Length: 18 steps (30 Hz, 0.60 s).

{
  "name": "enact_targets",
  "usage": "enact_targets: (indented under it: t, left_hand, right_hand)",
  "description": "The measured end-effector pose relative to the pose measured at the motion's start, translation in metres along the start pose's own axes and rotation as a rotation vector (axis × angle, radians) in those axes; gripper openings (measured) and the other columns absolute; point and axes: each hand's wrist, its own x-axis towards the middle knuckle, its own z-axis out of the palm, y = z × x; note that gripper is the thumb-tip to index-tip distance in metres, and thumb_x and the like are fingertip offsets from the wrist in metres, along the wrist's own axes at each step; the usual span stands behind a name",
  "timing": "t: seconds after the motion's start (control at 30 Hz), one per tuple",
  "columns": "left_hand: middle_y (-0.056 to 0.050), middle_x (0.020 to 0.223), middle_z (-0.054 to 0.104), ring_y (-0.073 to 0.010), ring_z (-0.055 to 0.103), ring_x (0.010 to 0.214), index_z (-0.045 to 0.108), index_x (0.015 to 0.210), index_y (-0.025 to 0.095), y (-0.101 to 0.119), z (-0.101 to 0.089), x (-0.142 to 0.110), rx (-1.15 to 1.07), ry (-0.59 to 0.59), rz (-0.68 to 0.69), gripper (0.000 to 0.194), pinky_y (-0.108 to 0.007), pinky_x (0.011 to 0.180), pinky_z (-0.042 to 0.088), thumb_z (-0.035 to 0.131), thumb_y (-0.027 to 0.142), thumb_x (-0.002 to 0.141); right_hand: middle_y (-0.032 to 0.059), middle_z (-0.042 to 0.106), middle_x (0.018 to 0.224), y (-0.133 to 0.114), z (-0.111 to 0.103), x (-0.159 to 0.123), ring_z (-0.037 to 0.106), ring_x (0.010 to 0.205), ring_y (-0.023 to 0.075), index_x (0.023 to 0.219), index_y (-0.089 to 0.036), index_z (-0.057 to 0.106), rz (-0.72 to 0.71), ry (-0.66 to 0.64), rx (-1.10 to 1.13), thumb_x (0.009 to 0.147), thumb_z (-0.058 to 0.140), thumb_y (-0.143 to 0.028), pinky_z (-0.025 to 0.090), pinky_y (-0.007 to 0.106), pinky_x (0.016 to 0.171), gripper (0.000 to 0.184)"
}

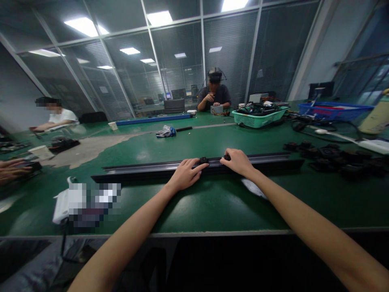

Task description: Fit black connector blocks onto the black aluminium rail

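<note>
A long black rail (pixel 146 173) with a grooved, shiny upper face lies crosswise on the green table in front of me. My left hand (pixel 185 174) grips it near the middle, fingers over the far side and thumb stretched along the top. Beside that thumb sits a small black part (pixel 203 160) on the rail; its exact kind is not clear. To the right, my right hand (pixel 238 162) is closed in a pinch on another small black piece (pixel 227 157) at the rail, mostly covered by the fingers.
Black parts (pixel 331 156) lie heaped at the right, near cables and a white power strip (pixel 375 145). Farther back are a green basket (pixel 258 118), a blue basket (pixel 334 110) and gloves (pixel 166 131). A white adapter (pixel 65 202) lies front left. Co-workers sit across and left.
</note>
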Motion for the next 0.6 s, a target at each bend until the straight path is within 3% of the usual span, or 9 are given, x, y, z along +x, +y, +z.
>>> enact_targets:
  t: [0.6]
  left_hand:
    - [-0.011,0.135,0.05,-0.0251,0.05,0.121,0.047,0.143,0.03,-0.0008,0.0018,-0.0012,0.008,0.021,-0.003,0.045,-0.044,0.103,0.041,0.039,0.029,0.099]
  right_hand:
    - [0.0103,0.07,0.09,0.0047,-0.0016,-0.0006,0.062,0.083,0.023,0.084,-0.019,0.061,0.067,-0.01,-0.008,0.085,0.055,-0.04,0.037,0.031,0.07,0.022]
